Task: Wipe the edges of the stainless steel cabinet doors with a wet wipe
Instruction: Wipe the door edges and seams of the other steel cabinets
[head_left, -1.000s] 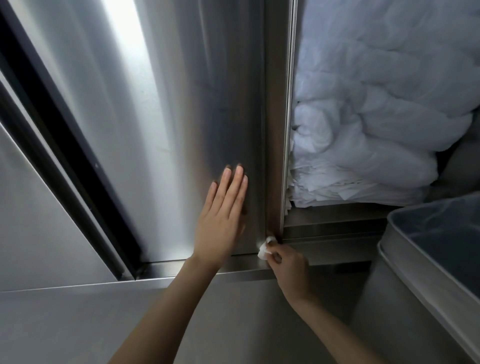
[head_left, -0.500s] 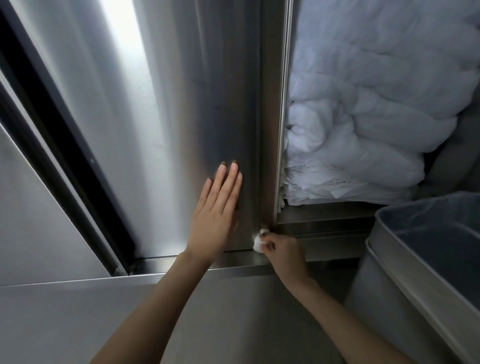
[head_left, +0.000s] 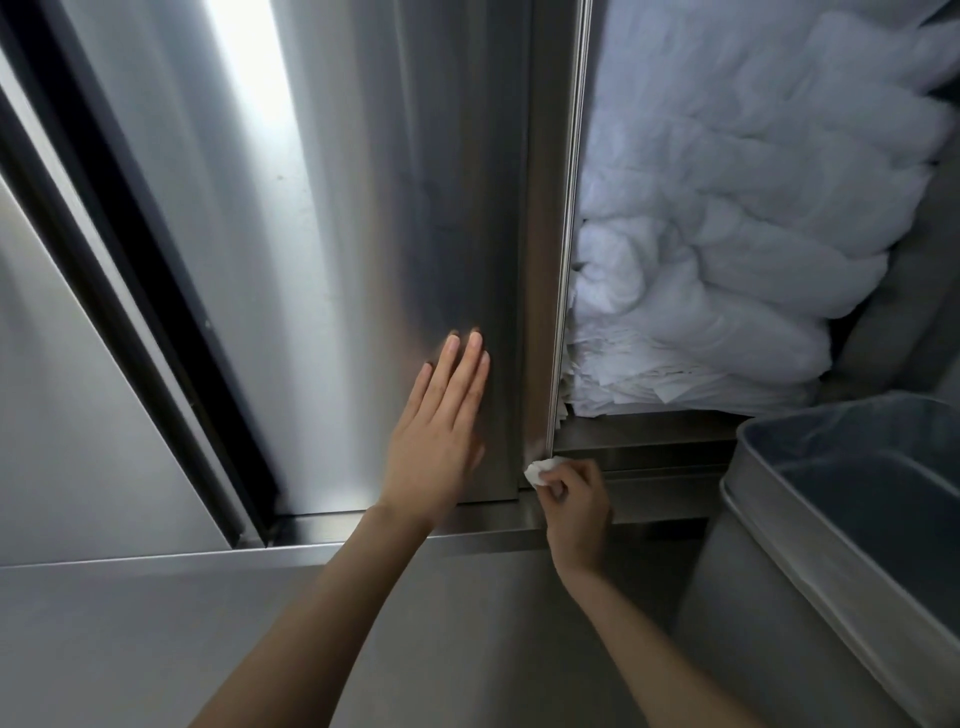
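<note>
While the left hand (head_left: 434, 447) lies flat on the face of the stainless steel cabinet door (head_left: 363, 208), fingers straight and grip released, the right hand (head_left: 576, 512) keeps its grip clenched on a wadded wet wipe (head_left: 537, 472). It presses the wipe to the foot of the door's right edge (head_left: 545, 260), just above the cabinet's bottom rail (head_left: 649, 457).

Little has changed in the past second. The wipe was at this same lower corner of the door then, the left palm was braced in the same place, and only the view has drifted a little. That suggests the pass down this vertical edge has reached its end and the corner itself is being worked. The bottom edge and the other door's edges look still to be done.

Inside the open compartment to the right, white bundles (head_left: 727, 234) that look like bagged linen crowd up against the door's edge. A stack of folded white sheets (head_left: 649, 384) beneath them pokes out toward the edge and could catch the wipe on an upward pass. A grey bin (head_left: 779, 540) lined with a translucent bag stands close beside the right forearm, leaving that arm little room. To the far left, a dark gap (head_left: 156, 260) separates the door from a neighbouring steel panel (head_left: 78, 415).
</note>
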